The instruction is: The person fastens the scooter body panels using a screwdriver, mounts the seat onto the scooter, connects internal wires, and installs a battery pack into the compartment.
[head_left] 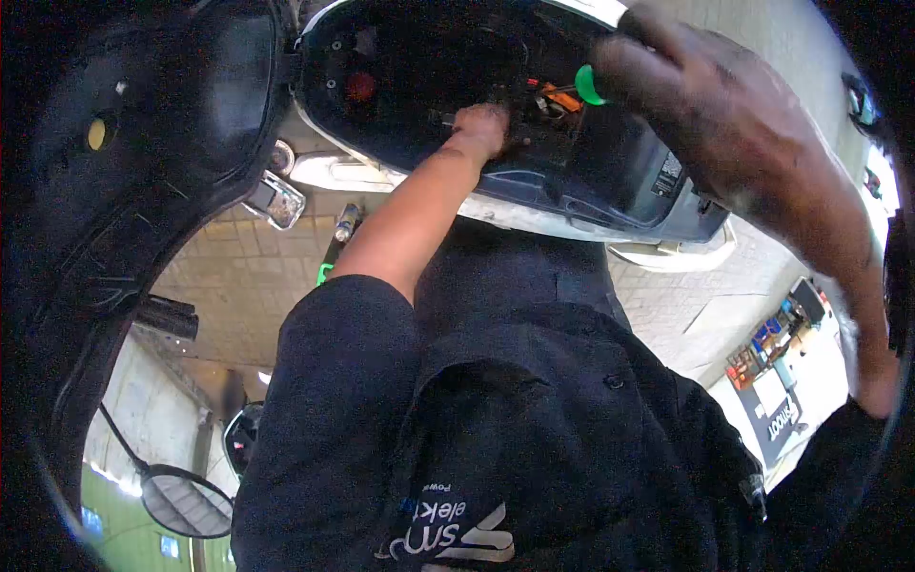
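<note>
The dark under-seat compartment [400, 67] of a white scooter lies open in front of me. My left hand [481, 129] reaches down into it, with its fingers curled and closed; what they grip, if anything, is lost in the dark. Close to its right sit orange connectors and wires [560, 98]. My right hand [653, 62] is raised over the right end of the compartment, smeared by motion. It looks closed on a bright green rounded thing [590, 86], whose kind I cannot make out.
The raised black seat [191, 105] fills the left side. A red round part [359, 88] shows inside the compartment. A mirror [187, 500] stands lower left. Tools and boxes lie on a white workbench [762, 381] at right. Paving covers the floor [238, 276].
</note>
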